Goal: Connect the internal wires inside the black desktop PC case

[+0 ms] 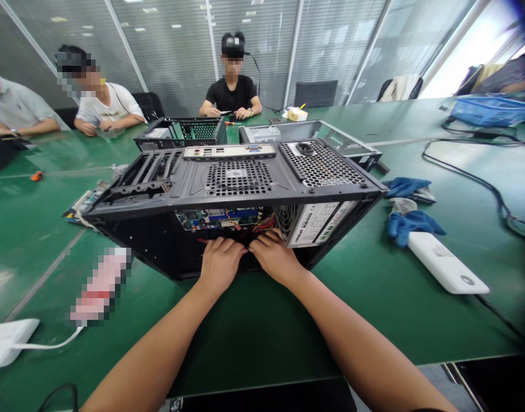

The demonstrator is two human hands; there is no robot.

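Note:
A black computer case (pixel 194 171) rests on the table with its rear panel facing up and its open side toward me. Inside I see a green motherboard (pixel 215 218) and a power supply (pixel 318 224) with a white label. Red and yellow cables (pixel 265 223) run out beside the power supply. My left hand (pixel 222 260) reaches into the opening, fingers curled, their tips hidden. Close beside it, my right hand (pixel 273 254) has its bent fingers closed at the cables, thumb side toward the left hand. What the left fingers pinch is too dark to make out.
Two more open cases (pixel 181 134) (pixel 352 150) stand behind. A circuit board (pixel 86 200) lies left, near a phone (pixel 102 286) and white power bank (pixel 14 343). Blue gloves (pixel 410 223), a white device (pixel 446 263) and black cable (pixel 472 171) lie right. Several people sit opposite.

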